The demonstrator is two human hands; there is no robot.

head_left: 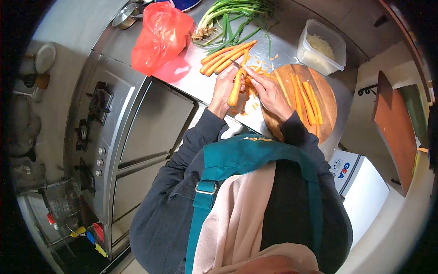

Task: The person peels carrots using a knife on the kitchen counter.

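My left hand (pixel 222 91) is closed round a carrot (pixel 234 95) that points up and away from me over the metal counter. Close beside it, my right hand (pixel 272 95) has its fingers bent near the carrot's upper part. A narrow dark tool (pixel 235 63) lies across the carrot there; its kind and handle are hidden by the fingers. Orange peelings (pixel 251 97) are scattered below and around both hands. Several unpeeled-looking carrots (pixel 222 59) lie just beyond my left hand. On the round wooden board (pixel 328 98) at the right rest several bright, smooth carrots (pixel 310 101).
Spring onions (pixel 232 18) spread at the back of the counter, with a red plastic bag (pixel 160 39) to their left. A clear tub (pixel 320 51) of pale shreds stands beyond the board. The stove (pixel 98 118) is at left, a white appliance (pixel 360 182) at right.
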